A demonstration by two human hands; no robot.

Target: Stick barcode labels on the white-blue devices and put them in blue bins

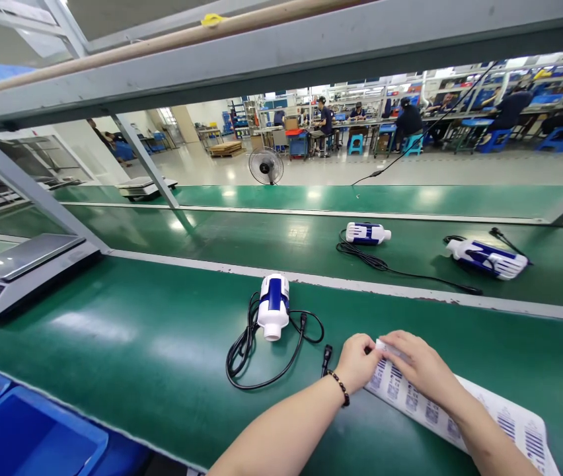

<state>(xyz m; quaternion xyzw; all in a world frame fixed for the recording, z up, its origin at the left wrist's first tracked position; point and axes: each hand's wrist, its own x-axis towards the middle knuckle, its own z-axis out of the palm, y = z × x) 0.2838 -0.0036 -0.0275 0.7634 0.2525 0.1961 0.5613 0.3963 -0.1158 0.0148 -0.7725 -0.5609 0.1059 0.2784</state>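
A sheet of barcode labels (431, 412) lies on the green bench at the lower right. At its far left corner, my left hand (357, 361) pinches the edge with closed fingers. My right hand (417, 365) is closed on a white label (383, 345) at that same corner, its thumb and fingertips together and the forearm crossing over the sheet. To the left of my hands, a white and blue pump-like device (274, 305) rests on the bench with its black cable (242, 357) coiled about it. A black connector (327, 356) lies just beside my left wrist.
Two more white and blue devices, one near the middle (367, 233) and one at the right (489, 258), lie on the green belt behind. A digital scale (24, 268) stands at left. Blue bins (34, 436) sit below the front edge. A grey frame beam (281, 49) crosses overhead.
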